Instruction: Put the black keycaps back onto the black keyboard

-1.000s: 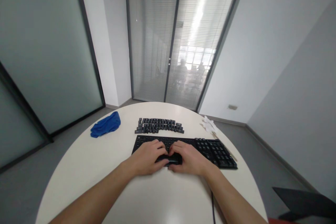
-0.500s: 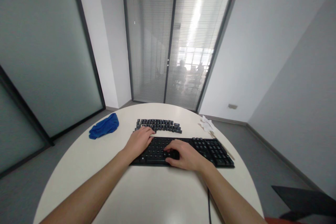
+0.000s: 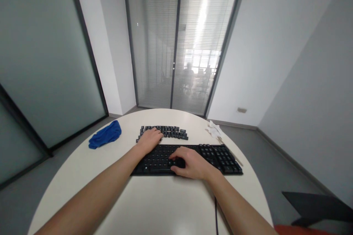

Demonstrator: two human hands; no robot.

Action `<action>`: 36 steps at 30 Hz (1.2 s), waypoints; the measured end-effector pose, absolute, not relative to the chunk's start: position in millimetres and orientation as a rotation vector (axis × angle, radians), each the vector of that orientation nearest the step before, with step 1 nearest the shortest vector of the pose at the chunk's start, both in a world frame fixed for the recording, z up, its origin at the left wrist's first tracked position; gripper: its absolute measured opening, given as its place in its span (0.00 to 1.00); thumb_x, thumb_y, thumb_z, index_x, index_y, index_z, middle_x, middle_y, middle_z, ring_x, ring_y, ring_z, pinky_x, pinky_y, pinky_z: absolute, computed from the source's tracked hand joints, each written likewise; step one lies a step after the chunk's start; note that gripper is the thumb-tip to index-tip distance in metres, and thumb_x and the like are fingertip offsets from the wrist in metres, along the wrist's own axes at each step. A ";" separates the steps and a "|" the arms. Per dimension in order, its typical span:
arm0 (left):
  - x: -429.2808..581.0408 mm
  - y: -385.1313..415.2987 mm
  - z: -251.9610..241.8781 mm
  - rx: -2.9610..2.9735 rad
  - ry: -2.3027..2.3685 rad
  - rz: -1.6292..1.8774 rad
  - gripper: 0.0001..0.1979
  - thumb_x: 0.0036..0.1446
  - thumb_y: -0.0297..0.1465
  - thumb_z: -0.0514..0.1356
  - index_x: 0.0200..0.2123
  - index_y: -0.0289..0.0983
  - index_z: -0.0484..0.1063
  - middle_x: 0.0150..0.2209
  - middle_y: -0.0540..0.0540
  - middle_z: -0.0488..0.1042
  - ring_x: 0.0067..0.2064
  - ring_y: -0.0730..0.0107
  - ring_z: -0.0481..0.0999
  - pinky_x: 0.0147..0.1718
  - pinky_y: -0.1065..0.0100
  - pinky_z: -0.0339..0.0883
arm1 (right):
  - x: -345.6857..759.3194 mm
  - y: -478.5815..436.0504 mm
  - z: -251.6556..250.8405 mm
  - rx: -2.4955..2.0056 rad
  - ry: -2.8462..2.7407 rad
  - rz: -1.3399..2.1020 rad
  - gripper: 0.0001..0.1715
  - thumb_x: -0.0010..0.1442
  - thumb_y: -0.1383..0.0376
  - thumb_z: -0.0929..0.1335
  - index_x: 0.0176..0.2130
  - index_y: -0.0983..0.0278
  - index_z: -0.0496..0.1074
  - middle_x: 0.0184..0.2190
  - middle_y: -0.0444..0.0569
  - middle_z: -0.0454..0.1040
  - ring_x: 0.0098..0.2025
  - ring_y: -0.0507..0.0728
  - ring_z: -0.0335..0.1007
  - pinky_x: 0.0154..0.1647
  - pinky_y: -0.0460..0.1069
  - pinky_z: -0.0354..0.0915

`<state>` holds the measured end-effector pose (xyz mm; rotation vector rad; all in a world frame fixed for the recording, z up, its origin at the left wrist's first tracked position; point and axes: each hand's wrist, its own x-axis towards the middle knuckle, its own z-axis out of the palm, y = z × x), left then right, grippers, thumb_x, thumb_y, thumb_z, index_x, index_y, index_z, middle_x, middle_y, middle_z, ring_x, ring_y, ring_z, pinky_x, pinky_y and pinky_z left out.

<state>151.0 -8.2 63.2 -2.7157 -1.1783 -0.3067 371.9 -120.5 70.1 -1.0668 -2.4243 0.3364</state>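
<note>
My left hand [image 3: 149, 141] reaches past the keyboard's upper left edge, over the rows of loose black keycaps [image 3: 171, 132] on the table. Its fingers are stretched out and cover some caps; whether one is between the fingertips is hidden. Resting on the middle of the black keyboard [image 3: 156, 162], my right hand [image 3: 191, 163] has its thumb and index finger curved, their tips apart, with black showing between them. Many key positions at the left and middle of the keyboard look bare, while the number block at its right end carries caps.
A blue cloth [image 3: 105, 134] lies at the left of the round white table [image 3: 154, 205]. At the right are a crumpled white tissue or cloth [image 3: 214, 129] and a thin stick [image 3: 234, 155]. A black cable [image 3: 216, 214] runs toward me.
My left hand has moved a little farther over the loose keycaps. My right hand keeps its place on the keyboard. The whole view has shifted slightly.
</note>
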 end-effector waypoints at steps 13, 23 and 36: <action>155.6 -20.1 69.2 -2.767 -1.194 -0.483 0.08 0.62 0.27 0.59 0.43 0.39 0.76 0.45 0.44 0.78 0.49 0.57 0.72 0.48 0.61 0.65 | 372.5 -118.4 68.4 -1.060 -2.431 0.337 0.16 0.55 0.64 0.71 0.46 0.61 0.74 0.41 0.48 0.78 0.44 0.57 0.72 0.48 0.51 0.67; 144.5 -78.9 62.8 -3.010 -1.456 -0.770 0.09 0.59 0.31 0.63 0.43 0.43 0.79 0.44 0.51 0.81 0.46 0.61 0.77 0.48 0.63 0.67 | 372.7 -112.6 62.2 -1.070 -2.412 0.323 0.14 0.61 0.69 0.65 0.47 0.61 0.74 0.41 0.49 0.78 0.44 0.56 0.73 0.48 0.50 0.67; 132.3 -84.6 53.7 -3.190 -1.402 -0.822 0.10 0.59 0.34 0.62 0.43 0.46 0.81 0.42 0.52 0.82 0.43 0.63 0.79 0.45 0.66 0.66 | 371.3 -110.6 57.8 -1.076 -2.391 0.328 0.13 0.62 0.69 0.66 0.46 0.61 0.75 0.40 0.49 0.78 0.43 0.56 0.73 0.46 0.50 0.68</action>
